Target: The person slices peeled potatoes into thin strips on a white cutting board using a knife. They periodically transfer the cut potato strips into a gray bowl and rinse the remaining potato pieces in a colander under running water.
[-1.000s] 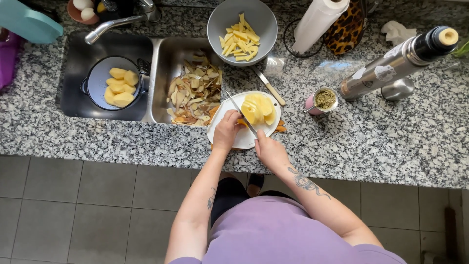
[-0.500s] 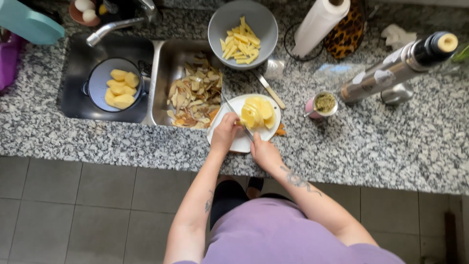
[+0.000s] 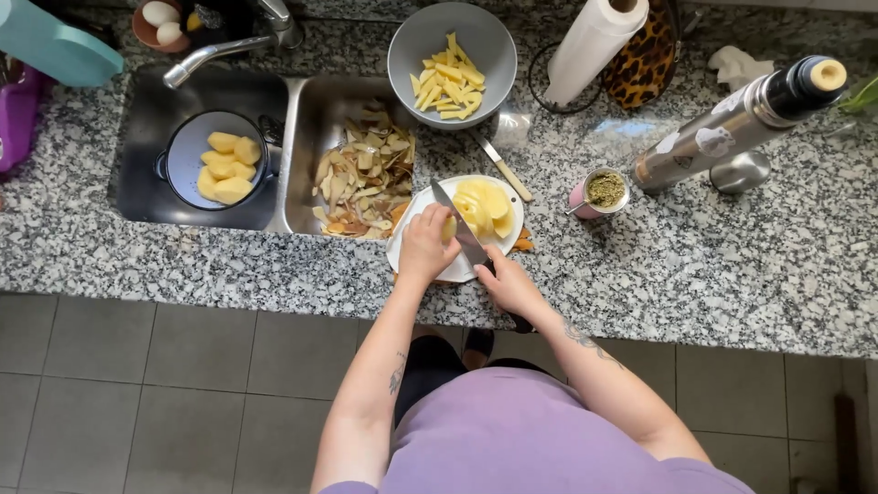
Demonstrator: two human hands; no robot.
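Observation:
A white plate (image 3: 413,209) lies on the granite counter with sliced yellow potato (image 3: 485,198) on it. My left hand (image 3: 425,245) presses a piece of potato down at the plate's left side. My right hand (image 3: 508,284) grips the dark handle of a kitchen knife (image 3: 455,222), whose blade runs up and left across the potato, right beside my left fingers. A grey bowl (image 3: 412,35) behind the plate holds potato sticks (image 3: 447,87).
Potato peels (image 3: 364,178) fill the right sink basin. A blue pot (image 3: 179,149) with peeled potatoes stands in the left basin under the tap (image 3: 219,50). A second knife (image 3: 501,168), a small cup (image 3: 602,190), a steel flask (image 3: 732,126) and a paper roll (image 3: 594,41) stand nearby.
My left hand has slid a little to the left on the plate with a potato piece, and the knife blade now lies across the potato close to my fingers.

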